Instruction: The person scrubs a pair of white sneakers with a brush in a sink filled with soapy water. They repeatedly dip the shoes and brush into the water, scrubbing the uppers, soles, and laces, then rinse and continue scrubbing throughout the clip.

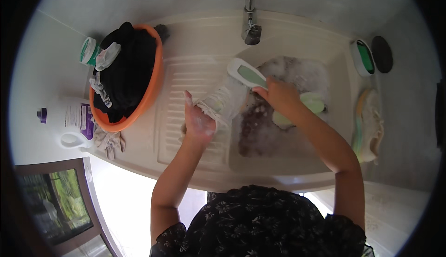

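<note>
while the left hand (199, 126) clamps a white sneaker (223, 103) on the sink's ribbed drainboard (176, 85), the right hand (278, 95) grips a green-and-white brush (246, 73) against it. soapy fingers could slip, dropping the shoe into the foamy basin (278, 131). suds hide the basin's contents, possibly insoles; the sneaker's toe is covered.

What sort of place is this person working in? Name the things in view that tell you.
Probably a home laundry or utility sink area. A tap stands over a sudsy basin with a ribbed washboard beside it, an orange tub holds dark clothes, and a detergent jug lies beside it.
</note>
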`<state>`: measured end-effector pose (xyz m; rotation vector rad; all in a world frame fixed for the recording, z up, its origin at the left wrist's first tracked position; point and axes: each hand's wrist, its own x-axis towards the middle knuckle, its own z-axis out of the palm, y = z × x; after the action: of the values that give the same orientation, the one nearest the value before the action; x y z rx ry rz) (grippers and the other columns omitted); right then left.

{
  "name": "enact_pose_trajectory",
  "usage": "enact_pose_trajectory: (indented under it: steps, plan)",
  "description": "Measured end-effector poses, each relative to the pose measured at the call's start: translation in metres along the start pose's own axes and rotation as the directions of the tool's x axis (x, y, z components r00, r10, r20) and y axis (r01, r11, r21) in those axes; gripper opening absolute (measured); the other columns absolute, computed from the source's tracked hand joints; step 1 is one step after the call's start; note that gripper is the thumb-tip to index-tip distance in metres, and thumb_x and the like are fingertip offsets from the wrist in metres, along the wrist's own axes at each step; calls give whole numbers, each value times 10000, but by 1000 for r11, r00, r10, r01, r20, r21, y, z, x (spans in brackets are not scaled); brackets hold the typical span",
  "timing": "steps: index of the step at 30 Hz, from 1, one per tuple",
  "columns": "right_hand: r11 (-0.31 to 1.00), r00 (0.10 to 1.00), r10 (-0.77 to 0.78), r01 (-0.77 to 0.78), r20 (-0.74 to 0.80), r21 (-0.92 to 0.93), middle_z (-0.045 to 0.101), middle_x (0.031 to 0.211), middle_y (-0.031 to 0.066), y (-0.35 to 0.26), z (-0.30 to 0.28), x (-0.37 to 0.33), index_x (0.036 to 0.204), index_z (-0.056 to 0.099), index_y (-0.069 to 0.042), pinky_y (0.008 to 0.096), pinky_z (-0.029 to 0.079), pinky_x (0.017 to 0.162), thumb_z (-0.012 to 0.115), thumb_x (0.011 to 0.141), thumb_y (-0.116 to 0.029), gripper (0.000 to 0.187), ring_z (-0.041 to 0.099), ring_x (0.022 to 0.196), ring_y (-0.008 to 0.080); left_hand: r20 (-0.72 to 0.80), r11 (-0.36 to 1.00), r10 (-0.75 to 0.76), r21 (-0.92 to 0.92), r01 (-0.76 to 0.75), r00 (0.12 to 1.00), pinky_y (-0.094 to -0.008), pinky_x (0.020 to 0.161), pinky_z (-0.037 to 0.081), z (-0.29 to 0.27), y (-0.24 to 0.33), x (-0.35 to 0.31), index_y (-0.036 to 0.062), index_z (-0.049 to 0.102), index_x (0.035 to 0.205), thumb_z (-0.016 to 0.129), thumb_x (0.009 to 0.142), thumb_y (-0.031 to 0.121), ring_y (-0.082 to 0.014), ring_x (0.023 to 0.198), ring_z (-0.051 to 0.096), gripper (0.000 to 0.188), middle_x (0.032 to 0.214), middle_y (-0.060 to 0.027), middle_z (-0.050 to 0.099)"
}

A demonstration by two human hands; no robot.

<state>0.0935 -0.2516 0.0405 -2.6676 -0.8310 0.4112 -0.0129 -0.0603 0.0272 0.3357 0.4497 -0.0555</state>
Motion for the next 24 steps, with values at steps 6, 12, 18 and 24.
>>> enact_pose_trajectory:
  steps: [6, 12, 18, 24]
  plan:
    - [988, 987, -145, 141, 67, 60, 596, 665, 184, -30, 34, -23, 854, 516, 14, 431, 484, 548, 433, 843, -498, 518, 602, 607, 346, -61, 999, -39, 12, 40, 997, -426, 987, 313, 2, 5, 8, -61, 320, 1265, 355, 838, 590, -322, 1168, 393, 779, 1284, -180, 394]
    - [952, 987, 162, -158, 3, 262, 594, 688, 184, 17, 11, 43, 811, 544, 22, 421, 465, 607, 406, 865, -497, 540, 602, 687, 347, 8, 981, -125, 151, 122, 992, -418, 988, 324, -7, 3, 18, -50, 327, 1267, 317, 879, 527, -317, 1155, 416, 696, 1284, -178, 397]
    - [880, 985, 145, -169, 88, 444, 585, 776, 202, 33, 45, -12, 818, 559, 20, 401, 427, 670, 372, 874, -513, 567, 566, 739, 349, -82, 958, -53, 277, 73, 995, -404, 984, 340, 3, 6, 14, -51, 329, 1265, 314, 884, 522, -307, 1144, 434, 688, 1259, -183, 424]
    - [852, 965, 180, -251, 193, 459, 569, 726, 196, 22, 6, 43, 854, 549, 34, 404, 425, 642, 393, 882, -478, 536, 556, 680, 344, -70, 935, -83, 341, 102, 994, -393, 971, 361, -11, 8, 19, -53, 325, 1260, 334, 889, 501, -297, 1132, 446, 667, 1246, -178, 433]
